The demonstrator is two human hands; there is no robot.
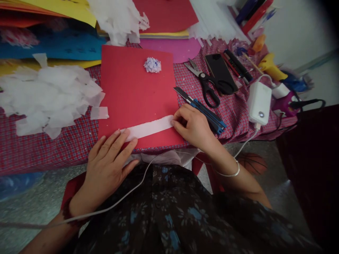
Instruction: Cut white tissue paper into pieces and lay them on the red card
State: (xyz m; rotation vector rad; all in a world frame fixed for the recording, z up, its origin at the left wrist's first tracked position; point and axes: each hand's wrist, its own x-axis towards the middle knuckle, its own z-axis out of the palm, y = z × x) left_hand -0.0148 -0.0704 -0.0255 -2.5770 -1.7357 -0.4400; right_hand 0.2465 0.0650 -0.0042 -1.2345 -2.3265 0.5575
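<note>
A white paper strip point(152, 129) lies slantwise across the lower part of a red sheet point(135, 91). My left hand point(107, 164) rests flat with its fingers apart, the fingertips on the strip's left end. At the strip's other end, my right hand point(192, 123) pinches it between thumb and fingers. Farther up the red sheet sits a small crumpled white-and-blue ball point(152, 65). A utility knife point(201, 109) with its blade out lies just beyond my right hand, and black-handled scissors point(208, 83) lie past it.
A heap of white paper pieces point(53, 97) spreads at the left on the checked tablecloth point(60, 151). Coloured sheets point(71, 44) are stacked behind. To the right are a phone point(219, 70), pens point(237, 65) and a white power bank point(260, 102), whose cable crosses in front of me.
</note>
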